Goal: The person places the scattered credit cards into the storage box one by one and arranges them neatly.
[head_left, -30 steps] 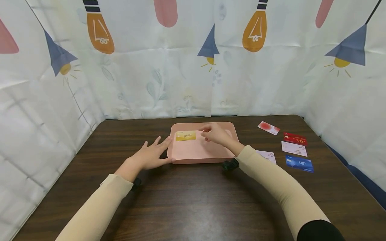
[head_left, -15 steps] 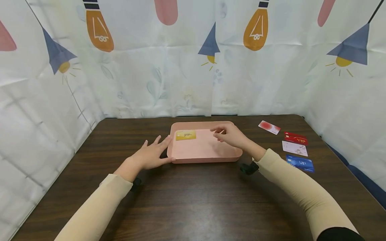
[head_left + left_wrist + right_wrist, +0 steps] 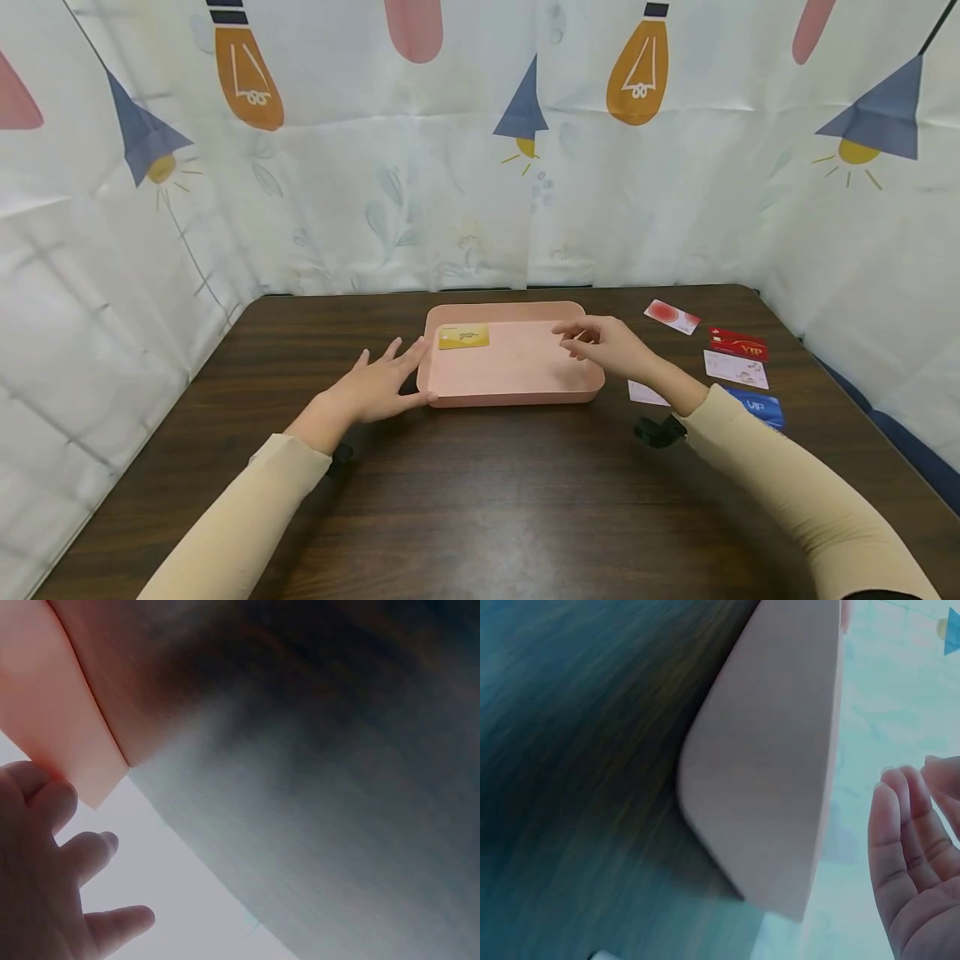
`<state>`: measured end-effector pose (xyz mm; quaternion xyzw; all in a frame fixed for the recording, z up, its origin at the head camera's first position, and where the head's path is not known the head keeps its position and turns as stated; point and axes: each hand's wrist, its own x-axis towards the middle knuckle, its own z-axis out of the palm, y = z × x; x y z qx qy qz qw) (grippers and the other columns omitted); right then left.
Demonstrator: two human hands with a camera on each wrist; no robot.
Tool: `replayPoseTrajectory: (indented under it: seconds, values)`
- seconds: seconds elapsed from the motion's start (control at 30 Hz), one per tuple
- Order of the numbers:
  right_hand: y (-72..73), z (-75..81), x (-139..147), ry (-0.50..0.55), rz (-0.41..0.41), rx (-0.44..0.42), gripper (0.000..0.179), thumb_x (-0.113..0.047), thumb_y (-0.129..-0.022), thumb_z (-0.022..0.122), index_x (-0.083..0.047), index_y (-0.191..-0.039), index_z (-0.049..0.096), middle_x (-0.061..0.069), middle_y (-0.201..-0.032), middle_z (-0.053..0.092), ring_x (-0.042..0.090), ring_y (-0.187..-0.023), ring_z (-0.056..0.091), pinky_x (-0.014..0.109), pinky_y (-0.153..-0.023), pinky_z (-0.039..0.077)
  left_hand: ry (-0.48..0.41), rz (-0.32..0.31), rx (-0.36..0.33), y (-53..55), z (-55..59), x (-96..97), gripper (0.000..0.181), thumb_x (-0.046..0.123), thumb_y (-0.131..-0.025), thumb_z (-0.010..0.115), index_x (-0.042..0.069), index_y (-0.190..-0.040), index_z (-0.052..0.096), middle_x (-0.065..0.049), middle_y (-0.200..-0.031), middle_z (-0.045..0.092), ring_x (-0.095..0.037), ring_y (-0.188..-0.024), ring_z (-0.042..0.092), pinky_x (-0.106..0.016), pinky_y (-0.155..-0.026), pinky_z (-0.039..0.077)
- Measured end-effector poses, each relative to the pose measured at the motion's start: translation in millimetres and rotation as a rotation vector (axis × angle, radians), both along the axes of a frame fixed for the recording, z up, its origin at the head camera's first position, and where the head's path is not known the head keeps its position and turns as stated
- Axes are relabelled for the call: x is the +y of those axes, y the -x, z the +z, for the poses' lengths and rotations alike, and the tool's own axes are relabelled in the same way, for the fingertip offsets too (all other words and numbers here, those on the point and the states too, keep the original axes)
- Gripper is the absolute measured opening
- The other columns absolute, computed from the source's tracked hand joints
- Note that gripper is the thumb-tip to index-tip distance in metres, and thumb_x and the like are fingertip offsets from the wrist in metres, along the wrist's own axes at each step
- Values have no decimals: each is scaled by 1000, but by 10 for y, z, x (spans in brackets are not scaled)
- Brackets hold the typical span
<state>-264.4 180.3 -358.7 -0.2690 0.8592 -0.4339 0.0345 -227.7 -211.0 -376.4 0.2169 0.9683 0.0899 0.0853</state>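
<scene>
Empty right hand (image 3: pixel 611 346) above the pink tray (image 3: pixel 502 377), one yellow card (image 3: pixel 463 336) inside

The step in hand looks like a pause between cards; the right hand hangs over the tray's right end, fingers loosely bent, thumb just apart from them, nothing between; the left hand (image 3: pixel 371 387) lies spread at the tray's left side, thumb at the near corner, gripping nothing and probably steadying it. If a further card is to go in, the move calls for taking the right hand past the tray's right wall and pinching a thin edge up from the table (image 3: pixel 480 500); that could prove fiddly.

The yellow card lies flat in the tray's far left part, long side roughly along the far wall; its dark print is too small to read. On the table to the tray's right lie a red-and-white card (image 3: pixel 672 317), a red VIP card (image 3: pixel 738 343), a white patterned card (image 3: pixel 736 369) and a blue VIP card (image 3: pixel 763 407); a pale card (image 3: pixel 645 393) shows partly beneath the right arm (image 3: pixel 780 475).
</scene>
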Motion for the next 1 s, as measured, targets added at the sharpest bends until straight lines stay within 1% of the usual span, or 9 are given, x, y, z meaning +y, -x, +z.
replayPoseTrajectory:
  seconds: [0.1, 0.17, 0.3, 0.37, 0.5, 0.63, 0.73, 0.83, 1.0]
  values:
    - [-38, -13, 114, 31, -10, 1, 28, -7, -100, 66, 4, -126, 68, 23, -106, 69, 34, -86, 69, 32, -71, 57, -1, -2, 0, -1, -1, 0, 100, 73, -96, 50, 15, -167, 11, -7, -169, 21, -39, -155, 14, -74, -115, 9]
    - [-66, -7, 188, 40, -15, 6, 28, -7, -100, 66, 4, -126, 68, 22, -105, 70, 32, -87, 69, 34, -72, 58, 0, -1, -1, -1, 1, -3, 99, 73, -96, 50, 15, -167, 10, -7, -169, 20, -39, -155, 13, -74, -115, 8]
    - [-112, 19, 322, 43, -27, -7, 30, -9, -100, 66, 2, -127, 68, 21, -105, 70, 29, -89, 68, 44, -78, 60, 9, 0, -1, -1, 4, -12, 98, 72, -97, 50, 14, -167, 10, -8, -169, 19, -39, -155, 13, -74, -115, 8]
    - [-130, 26, 388, 41, -25, -26, 30, -10, -100, 66, 1, -128, 68, 21, -105, 69, 32, -92, 68, 47, -82, 60, 8, 0, -3, -3, 7, -13, 98, 71, -97, 50, 14, -167, 11, -8, -169, 20, -40, -155, 13, -74, -115, 8]
    - [-165, 27, 549, 32, -7, -68, 30, -11, -101, 66, 2, -129, 67, 21, -105, 67, 33, -96, 70, 42, -84, 60, 3, -5, -5, -3, 1, -9, 98, 71, -97, 50, 13, -167, 11, -9, -169, 20, -41, -154, 13, -74, -114, 8]
    - [-194, 26, 730, -16, 13, -43, 29, -11, -101, 67, -1, -129, 68, 20, -106, 68, 30, -93, 71, 32, -78, 59, 4, -5, -3, -3, -1, -3, 98, 70, -97, 51, 12, -166, 12, -9, -169, 21, -40, -154, 13, -74, -114, 9]
    - [-204, 12, 867, -49, 6, -22, 28, -13, -101, 67, -2, -127, 69, 17, -105, 69, 26, -90, 70, 32, -73, 58, 7, -1, -3, -6, 3, -5, 98, 70, -97, 52, 13, -167, 11, -8, -169, 20, -39, -155, 13, -74, -115, 8]
    - [-214, -8, 991, -69, -21, -38, 30, -15, -100, 69, 1, -126, 69, 13, -103, 70, 21, -89, 69, 32, -75, 59, 2, -1, -5, -12, 6, -8, 98, 70, -97, 52, 13, -167, 12, -8, -169, 21, -40, -155, 13, -74, -114, 8]
    - [-225, -33, 1151, -115, -53, -73, 33, -15, -99, 71, 4, -125, 68, 9, -99, 71, 25, -85, 68, 33, -77, 59, 0, 2, -8, -5, 1, -17, 96, 68, -98, 51, 14, -167, 12, -9, -169, 21, -40, -155, 12, -74, -115, 7]
